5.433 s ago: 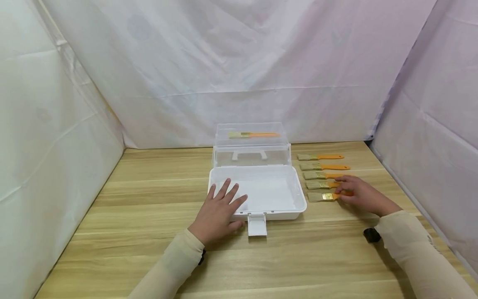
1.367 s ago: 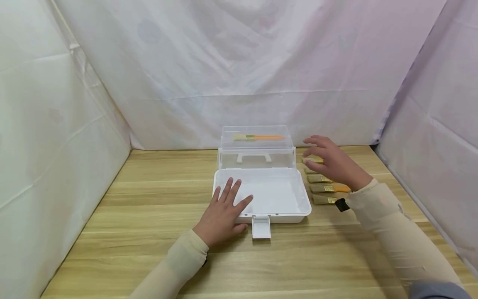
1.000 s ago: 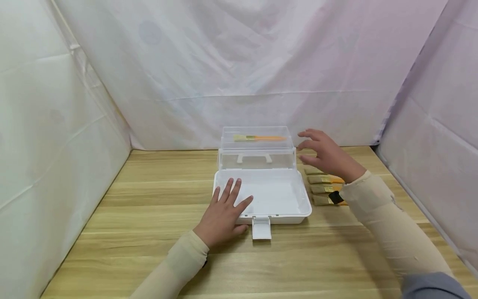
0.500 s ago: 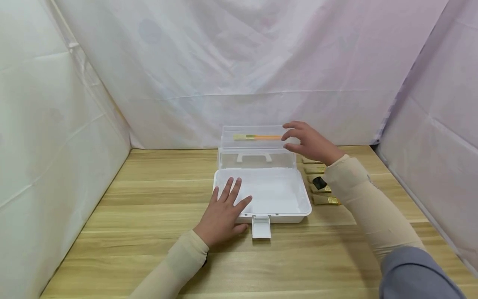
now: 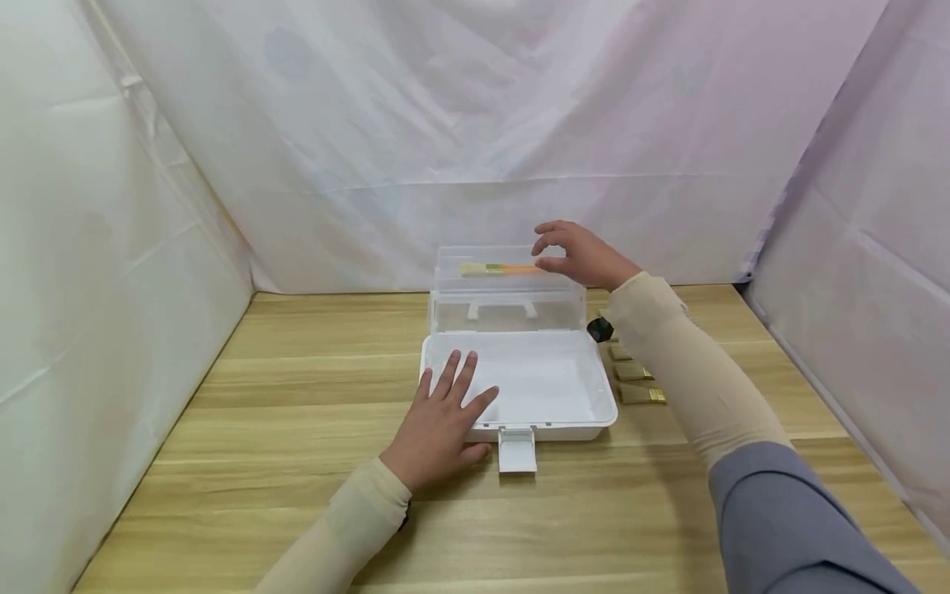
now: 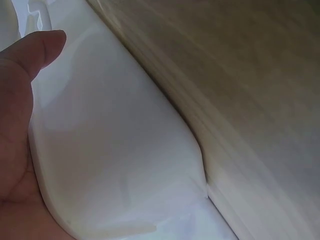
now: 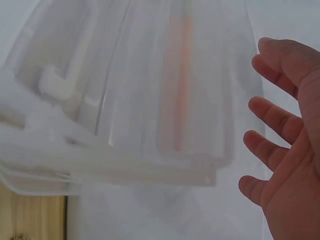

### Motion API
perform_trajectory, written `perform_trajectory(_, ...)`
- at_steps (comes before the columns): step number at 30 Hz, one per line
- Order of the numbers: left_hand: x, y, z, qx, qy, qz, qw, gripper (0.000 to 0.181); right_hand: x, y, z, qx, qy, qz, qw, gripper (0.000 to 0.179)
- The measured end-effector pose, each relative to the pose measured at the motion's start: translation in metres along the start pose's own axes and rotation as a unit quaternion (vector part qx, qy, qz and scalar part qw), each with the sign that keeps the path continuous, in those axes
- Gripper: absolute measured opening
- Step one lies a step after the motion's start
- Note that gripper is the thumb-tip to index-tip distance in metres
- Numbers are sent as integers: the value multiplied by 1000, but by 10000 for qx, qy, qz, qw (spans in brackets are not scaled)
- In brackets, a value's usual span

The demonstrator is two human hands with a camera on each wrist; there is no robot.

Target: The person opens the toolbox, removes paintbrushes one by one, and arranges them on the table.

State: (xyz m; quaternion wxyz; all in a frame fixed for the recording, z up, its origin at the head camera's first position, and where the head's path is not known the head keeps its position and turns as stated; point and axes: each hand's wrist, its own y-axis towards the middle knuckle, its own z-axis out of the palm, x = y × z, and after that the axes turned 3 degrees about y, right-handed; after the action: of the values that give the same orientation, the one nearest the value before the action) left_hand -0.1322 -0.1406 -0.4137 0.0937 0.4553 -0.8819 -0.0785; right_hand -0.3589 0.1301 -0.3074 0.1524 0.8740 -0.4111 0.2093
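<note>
A white plastic storage box [image 5: 571,431] lies opened on the table. My left hand [image 5: 438,425] rests over its front left rim, fingers spread into the base; in the left wrist view the thumb [image 6: 47,47] lies by the white outer wall. Behind the base stands the clear raised upper part [image 5: 460,285], where an orange-handled paintbrush [image 5: 482,269] lies. My right hand [image 5: 582,256] is above its right side, fingers apart and slightly bent, holding nothing. In the right wrist view the brush's orange handle [image 7: 184,95] shows blurred, apart from the right hand [image 7: 295,135].
Several paintbrushes [image 5: 640,395] lie in a row on the wooden table [image 5: 312,412], right of the box, partly hidden under my right forearm. A white latch [image 5: 517,452] hangs at the box's front. White cloth [image 5: 416,124] walls off the back and both sides.
My right hand was at the nearest brush on the table, then rose and moved left, over the clear upper part. My left hand stays on the box. The brushes keep their places.
</note>
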Motion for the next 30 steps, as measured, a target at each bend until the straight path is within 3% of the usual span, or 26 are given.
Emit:
perform_trajectory(14, -4, -3, -5, -1, -112, 28, 9999, 74, -13, 38, 12, 504, 58, 750, 9959, 22)
perform_trajectory(30, -6, -1, 0, -4, -62, 83, 9999, 74, -26, 50, 17, 760, 122, 1090, 9911, 16)
